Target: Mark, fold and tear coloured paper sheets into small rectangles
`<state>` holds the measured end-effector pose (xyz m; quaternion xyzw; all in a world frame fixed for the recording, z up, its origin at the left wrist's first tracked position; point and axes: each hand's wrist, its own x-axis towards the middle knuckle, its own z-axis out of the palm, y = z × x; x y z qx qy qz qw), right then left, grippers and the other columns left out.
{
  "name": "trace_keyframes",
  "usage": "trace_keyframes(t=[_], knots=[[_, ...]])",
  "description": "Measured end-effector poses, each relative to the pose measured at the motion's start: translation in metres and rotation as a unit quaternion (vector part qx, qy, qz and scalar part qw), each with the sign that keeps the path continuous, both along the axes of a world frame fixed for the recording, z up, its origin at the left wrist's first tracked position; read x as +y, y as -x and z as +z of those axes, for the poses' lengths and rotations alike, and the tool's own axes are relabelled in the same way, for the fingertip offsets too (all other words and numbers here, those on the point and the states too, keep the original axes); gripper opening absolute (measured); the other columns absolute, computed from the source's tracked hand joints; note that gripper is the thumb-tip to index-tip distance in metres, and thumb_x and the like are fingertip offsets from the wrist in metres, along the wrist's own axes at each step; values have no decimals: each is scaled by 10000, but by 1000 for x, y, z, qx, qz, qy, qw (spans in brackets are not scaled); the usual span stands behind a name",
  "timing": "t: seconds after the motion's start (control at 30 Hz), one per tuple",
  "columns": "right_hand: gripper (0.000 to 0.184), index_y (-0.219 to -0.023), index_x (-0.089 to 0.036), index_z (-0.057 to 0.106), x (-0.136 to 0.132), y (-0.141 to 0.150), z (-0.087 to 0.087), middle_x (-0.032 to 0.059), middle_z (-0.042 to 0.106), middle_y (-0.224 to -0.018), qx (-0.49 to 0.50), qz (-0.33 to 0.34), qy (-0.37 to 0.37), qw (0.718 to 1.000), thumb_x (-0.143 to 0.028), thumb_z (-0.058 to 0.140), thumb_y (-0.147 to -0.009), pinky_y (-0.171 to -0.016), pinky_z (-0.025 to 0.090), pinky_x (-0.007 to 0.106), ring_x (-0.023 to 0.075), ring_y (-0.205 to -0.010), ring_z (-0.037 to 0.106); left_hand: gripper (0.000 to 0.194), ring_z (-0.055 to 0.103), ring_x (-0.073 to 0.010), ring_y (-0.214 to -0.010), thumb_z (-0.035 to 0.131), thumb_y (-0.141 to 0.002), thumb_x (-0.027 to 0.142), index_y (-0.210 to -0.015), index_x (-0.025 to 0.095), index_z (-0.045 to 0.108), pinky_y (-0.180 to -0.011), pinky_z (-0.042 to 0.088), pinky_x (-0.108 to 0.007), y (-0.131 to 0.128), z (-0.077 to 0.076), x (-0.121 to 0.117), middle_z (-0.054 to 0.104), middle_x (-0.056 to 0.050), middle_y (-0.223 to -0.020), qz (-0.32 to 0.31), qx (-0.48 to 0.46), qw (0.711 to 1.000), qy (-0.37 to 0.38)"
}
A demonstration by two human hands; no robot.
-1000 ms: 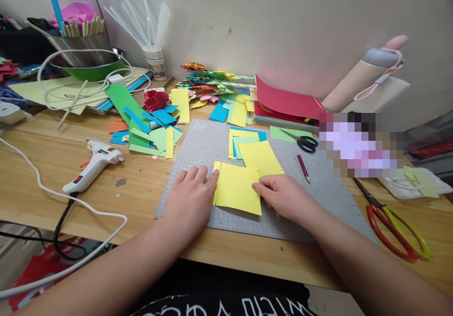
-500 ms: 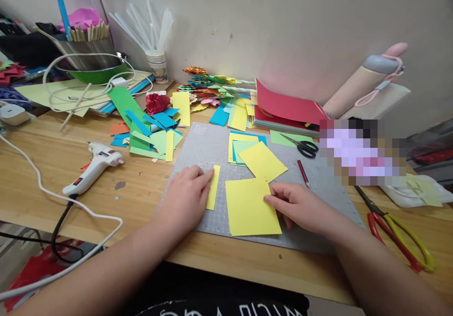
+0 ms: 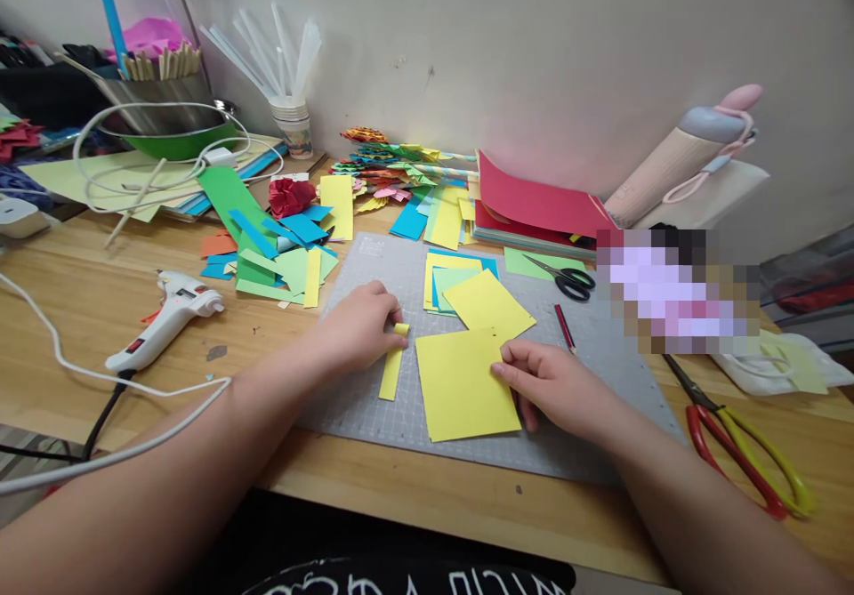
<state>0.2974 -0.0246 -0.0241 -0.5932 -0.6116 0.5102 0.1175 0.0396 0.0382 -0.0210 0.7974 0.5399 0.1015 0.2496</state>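
Observation:
My left hand point(image 3: 366, 324) is at a narrow yellow paper strip point(image 3: 390, 374), its thumb across the strip's upper part and its fingers curled at the far end. The strip lies on a grey cutting mat point(image 3: 360, 422). By its right edge, a yellow paper square point(image 3: 467, 390) is pinched between the thumb and fingers of my right hand point(image 3: 534, 377). A second yellow square point(image 3: 490, 300) touches its top, turned at an angle and overlapping a small stack of yellow, green and blue papers point(image 3: 437, 261).
Black scissors point(image 3: 574, 284) and a dark red pencil point(image 3: 564, 324) lie on the mat's right side. Larger scissors point(image 3: 740, 444) with red and yellow handles are further right. At left are a white glue gun point(image 3: 166, 319), its cable and paper scraps point(image 3: 286, 270). A red folder point(image 3: 540, 199) lies behind.
My left hand has shifted from lying flat beside the strip to curling its thumb and fingers at the strip's top. My right hand keeps its pinch on the square. The view has shifted slightly.

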Motion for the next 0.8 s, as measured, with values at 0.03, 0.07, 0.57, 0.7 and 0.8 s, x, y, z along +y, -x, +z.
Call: trace_keyframes(t=[0.03, 0.07, 0.57, 0.7, 0.8], knots=[[251, -717, -228, 415, 0, 0, -1, -103, 491, -456, 1, 0, 0, 1000, -407, 449, -890, -470, 328, 225, 114, -388, 534, 155, 552, -234, -902, 693, -664, 273, -768, 184, 621, -828, 438, -384, -1, 1, -1, 568, -53, -932, -2, -9, 1000, 7], [252, -719, -228, 414, 0, 0, -1, -104, 491, -462, 3, -1, -2, 1000, -410, 449, -890, -470, 328, 226, 113, -388, 534, 129, 558, -222, -868, 675, -673, 257, -760, 190, 609, -793, 445, -369, -1, 2, -3, 577, -42, -897, -1, -21, 1000, 15], [249, -728, -224, 400, 0, 3, -5, -90, 467, -596, 45, 1, -2, 999, -409, 449, -887, -453, 316, 223, 94, -418, 529, 134, 604, -187, -728, 501, -804, 276, -905, 212, 560, -663, 462, -309, 55, 14, 21, 631, -19, -816, 249, -118, 958, -76], [257, -726, -220, 405, -1, 3, -4, -85, 468, -616, 56, -4, -4, 998, -408, 453, -895, -461, 327, 229, 88, -419, 520, 209, 551, -262, -948, 416, -851, 207, -884, 187, 622, -845, 430, -415, 77, 27, 26, 590, -48, -890, 275, 17, 949, -154], [271, -713, -222, 409, -2, 8, 0, -80, 466, -607, 92, -10, -12, 996, -420, 471, -887, -481, 363, 237, 97, -451, 520, 244, 382, -353, -1202, 431, -884, 263, -953, 136, 628, -997, 310, -527, 72, 33, 21, 507, -111, -1154, 286, 48, 934, -208]])
